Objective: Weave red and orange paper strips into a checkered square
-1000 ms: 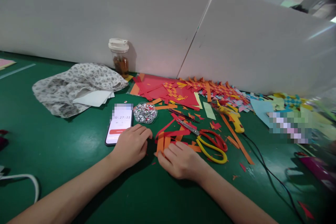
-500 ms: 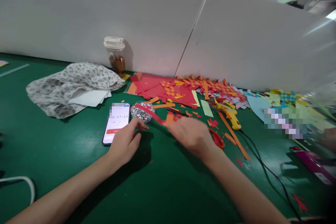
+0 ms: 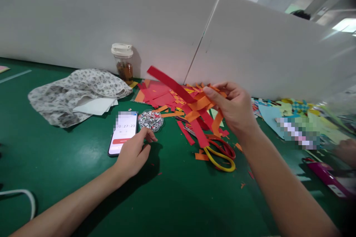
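Note:
My right hand (image 3: 236,107) pinches a piece of red and orange paper strips woven together (image 3: 204,103), raised above the table. One long red strip end juts up to the left and other strip ends hang down. Below the weave lie scissors with yellow and red handles (image 3: 222,163), their blades partly covered by it. My left hand (image 3: 136,152) rests on the green table with fingers loosely bent and apart, holding nothing. Beside it are a phone (image 3: 124,133) showing a timer and a clear round dish of small googly eyes (image 3: 151,120).
A patterned cloth (image 3: 63,96) with white paper (image 3: 96,106) lies at the left, near a lidded cup of brown drink (image 3: 124,64). Red sheets (image 3: 158,94) lie along the white partition (image 3: 111,11). Another person's hand (image 3: 346,152) is near a magenta tool (image 3: 328,177) at the right.
My right hand has risen and moved right, lifting the woven red and orange paper off the table. The yellow-handled scissors are now uncovered. My left hand has stayed beside the phone.

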`<state>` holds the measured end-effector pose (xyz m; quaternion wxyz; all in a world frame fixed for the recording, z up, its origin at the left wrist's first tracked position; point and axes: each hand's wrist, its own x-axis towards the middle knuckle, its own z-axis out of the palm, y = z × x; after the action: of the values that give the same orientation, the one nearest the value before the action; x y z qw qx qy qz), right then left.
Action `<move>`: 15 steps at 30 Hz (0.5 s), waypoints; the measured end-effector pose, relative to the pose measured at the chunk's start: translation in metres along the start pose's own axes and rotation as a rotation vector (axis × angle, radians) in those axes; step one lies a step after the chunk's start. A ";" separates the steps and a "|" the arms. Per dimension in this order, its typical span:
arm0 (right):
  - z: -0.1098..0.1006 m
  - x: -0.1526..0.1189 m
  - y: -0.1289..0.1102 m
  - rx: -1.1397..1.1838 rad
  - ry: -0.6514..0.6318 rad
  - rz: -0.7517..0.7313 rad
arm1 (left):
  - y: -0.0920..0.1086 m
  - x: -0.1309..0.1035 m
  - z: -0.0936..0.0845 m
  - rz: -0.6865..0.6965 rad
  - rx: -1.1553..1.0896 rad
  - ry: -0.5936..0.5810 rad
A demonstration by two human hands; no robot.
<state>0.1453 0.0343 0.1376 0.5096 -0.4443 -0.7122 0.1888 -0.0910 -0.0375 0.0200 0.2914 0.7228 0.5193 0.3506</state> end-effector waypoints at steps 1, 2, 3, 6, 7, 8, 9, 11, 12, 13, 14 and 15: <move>0.001 -0.001 0.003 0.007 0.021 0.028 | 0.000 0.000 0.000 -0.003 -0.003 -0.005; 0.002 -0.002 0.006 0.007 0.037 0.056 | 0.000 0.000 0.000 -0.006 -0.006 -0.009; 0.002 -0.003 0.008 0.001 0.047 0.083 | -0.001 0.000 0.001 -0.008 -0.007 -0.010; 0.004 -0.009 0.010 -0.091 0.062 0.091 | -0.001 0.001 0.001 -0.019 -0.007 -0.019; 0.004 -0.011 0.010 -0.141 0.058 0.066 | -0.001 0.001 0.001 -0.023 -0.006 -0.026; 0.005 -0.013 0.009 -0.180 0.045 0.039 | -0.001 0.001 0.001 -0.027 -0.003 -0.034; 0.007 -0.015 0.008 -0.190 0.026 0.020 | -0.001 0.001 0.001 -0.029 0.000 -0.043; 0.010 -0.016 0.008 -0.121 -0.008 0.020 | -0.001 0.002 0.001 -0.029 0.012 -0.056; 0.011 -0.016 0.009 -0.072 -0.013 0.034 | -0.001 0.002 0.001 -0.029 0.018 -0.061; 0.012 -0.016 0.010 -0.034 -0.011 0.050 | -0.001 0.002 0.001 -0.029 0.023 -0.065; 0.013 -0.015 0.012 -0.015 -0.006 0.062 | -0.001 0.002 0.001 -0.029 0.027 -0.069; 0.013 -0.014 0.014 -0.014 -0.004 0.071 | -0.001 0.002 0.001 -0.028 0.030 -0.071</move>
<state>0.1409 0.0327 0.1140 0.4980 -0.4726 -0.6983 0.2026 -0.0903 -0.0355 0.0192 0.3037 0.7317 0.5238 0.3130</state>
